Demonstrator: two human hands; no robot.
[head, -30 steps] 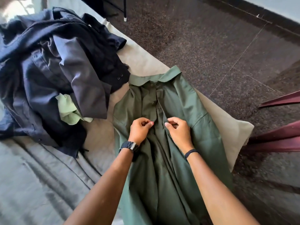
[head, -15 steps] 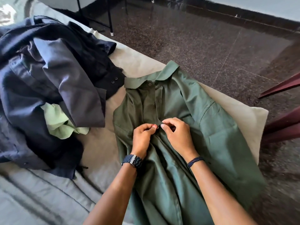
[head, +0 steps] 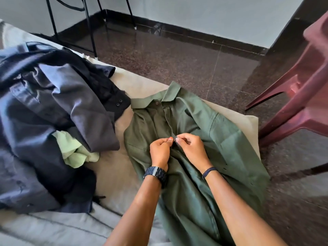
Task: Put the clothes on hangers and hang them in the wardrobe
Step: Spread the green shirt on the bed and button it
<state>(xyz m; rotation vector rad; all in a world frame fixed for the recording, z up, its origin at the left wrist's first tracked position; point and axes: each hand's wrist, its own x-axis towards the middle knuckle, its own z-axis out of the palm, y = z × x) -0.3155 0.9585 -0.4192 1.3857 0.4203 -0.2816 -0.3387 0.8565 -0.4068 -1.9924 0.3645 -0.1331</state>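
**Green shirt, buttoning in progress on the bed**

Item: green shirt [head: 204, 157], lying front-up along the right edge of the bed [head: 117, 174]. Collar at the far end, hem running off the near edge of the view; long axis runs far to near, tilted slightly toward the right.

Hands: left hand [head: 159, 151] and right hand [head: 192, 148] meet at the placket, mid-chest, fingertips together and pinching the cloth at a button. A second ago the two hands sat a little apart on the same placket; now they are closed in on one point. Judged: a button is being fastened there, a preparation step. No hanger is in view, so hanging has not begun.

Adjacent: pile of dark clothes [head: 44, 121] at left on the bed, a pale green garment [head: 76, 151] tucked under it, not touching the shirt. Maroon plastic chair [head: 301, 89] at right on the floor.
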